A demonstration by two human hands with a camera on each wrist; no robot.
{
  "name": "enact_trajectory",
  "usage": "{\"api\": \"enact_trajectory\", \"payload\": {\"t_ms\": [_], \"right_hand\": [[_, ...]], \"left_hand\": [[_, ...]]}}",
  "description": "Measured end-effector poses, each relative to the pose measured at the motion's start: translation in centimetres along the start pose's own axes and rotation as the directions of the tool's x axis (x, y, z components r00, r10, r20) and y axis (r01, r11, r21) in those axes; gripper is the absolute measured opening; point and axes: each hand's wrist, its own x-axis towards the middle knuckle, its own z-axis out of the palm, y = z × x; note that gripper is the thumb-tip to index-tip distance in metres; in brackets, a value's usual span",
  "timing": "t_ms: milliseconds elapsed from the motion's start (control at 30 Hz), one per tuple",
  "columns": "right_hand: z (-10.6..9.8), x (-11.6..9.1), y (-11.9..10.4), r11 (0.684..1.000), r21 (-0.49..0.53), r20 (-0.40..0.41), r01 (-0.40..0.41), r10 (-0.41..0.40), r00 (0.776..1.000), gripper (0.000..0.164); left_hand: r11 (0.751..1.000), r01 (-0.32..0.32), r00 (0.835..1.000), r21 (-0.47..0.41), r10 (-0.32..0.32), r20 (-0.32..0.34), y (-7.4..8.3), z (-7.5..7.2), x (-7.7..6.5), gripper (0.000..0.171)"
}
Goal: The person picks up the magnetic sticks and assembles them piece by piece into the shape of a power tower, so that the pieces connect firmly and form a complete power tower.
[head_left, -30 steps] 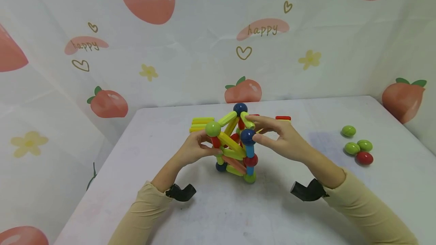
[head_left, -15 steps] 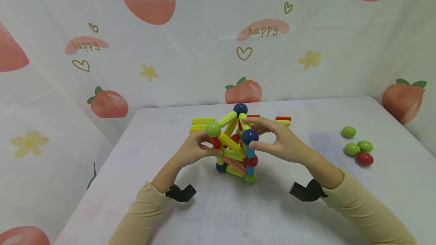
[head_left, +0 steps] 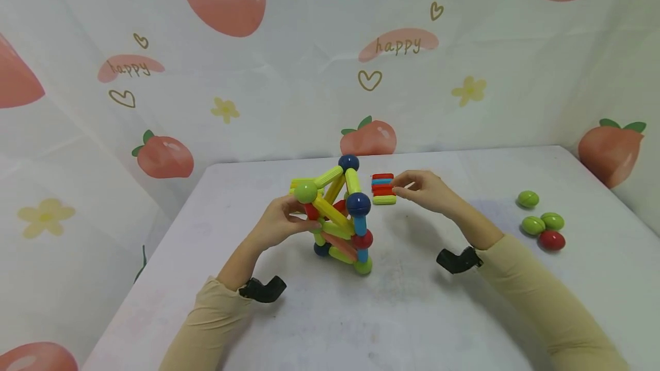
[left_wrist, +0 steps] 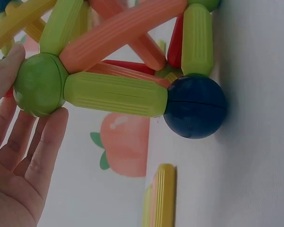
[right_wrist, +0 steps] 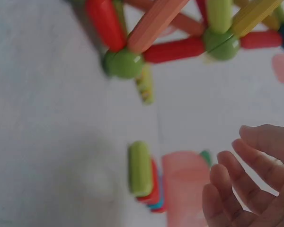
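A tower of magnetic sticks and balls (head_left: 334, 214) stands left of the table's middle, built from yellow, green, red, blue and orange sticks. My left hand (head_left: 275, 223) grips its left side. In the left wrist view the thumb and fingertips lie around a green ball (left_wrist: 40, 85) of the tower. A dark blue ball (head_left: 358, 205) sits at the upper front corner, and a yellow-green stick (head_left: 353, 181) links it to the top ball (head_left: 348, 162). My right hand (head_left: 425, 190) is off the tower, fingers relaxed and holding nothing, beside a row of loose sticks (head_left: 383, 190).
Several yellow sticks (head_left: 300, 182) lie behind the tower, partly hidden by it. Green balls (head_left: 533, 225) and a red ball (head_left: 552, 240) rest at the right of the white table (head_left: 412, 314). A patterned cloth (head_left: 289, 73) hangs behind.
My right hand has let go of the dark blue ball and yellow-green stick and moved back and right. My left hand and the tower have shifted slightly left.
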Motion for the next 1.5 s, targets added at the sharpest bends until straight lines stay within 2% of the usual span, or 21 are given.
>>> {"api": "enact_trajectory", "payload": {"t_ms": [233, 467, 867, 1000, 1100, 1233, 1500], "right_hand": [[1.3, 2.1, 3.2, 0.993, 0.002, 0.071, -0.115, 0.115, 0.991, 0.027], [2.4, 2.9, 3.8, 0.972, -0.083, 0.074, -0.219, 0.225, 0.971, 0.031], [2.9, 3.1, 3.5, 0.944, -0.257, 0.024, -0.208, 0.221, 0.975, 0.027], [2.9, 3.0, 3.4, 0.943, -0.246, 0.034, -0.224, 0.240, 0.970, 0.028], [2.3, 2.7, 3.2, 0.957, -0.212, 0.019, -0.200, 0.209, 0.978, 0.027], [1.1, 2.1, 2.3, 0.979, -0.161, -0.046, -0.125, 0.120, 0.992, 0.025], [-1.8, -0.4, -3.4, 1.000, 0.004, -0.196, -0.018, 0.019, 0.980, 0.032]], "left_hand": [[1.000, 0.020, 1.000, 0.021, -0.019, -0.023, 0.1, -0.4, -0.3, 0.044], [1.000, 0.026, 0.999, 0.015, -0.026, -0.033, 0.1, -0.4, -0.4, 0.046], [0.999, 0.044, 0.999, 0.007, -0.044, -0.022, -0.1, -0.4, -0.3, 0.048], [0.999, 0.047, 0.999, -0.002, -0.047, -0.022, -0.1, -0.4, -0.3, 0.047], [0.999, 0.036, 0.999, -0.002, -0.036, -0.023, 0.0, -0.3, -0.3, 0.047], [1.000, 0.025, 0.999, -0.018, -0.026, -0.022, 0.0, 0.0, -0.1, 0.049], [0.999, 0.004, 1.000, -0.041, -0.006, -0.029, 0.0, 1.3, 0.5, 0.049]]}}
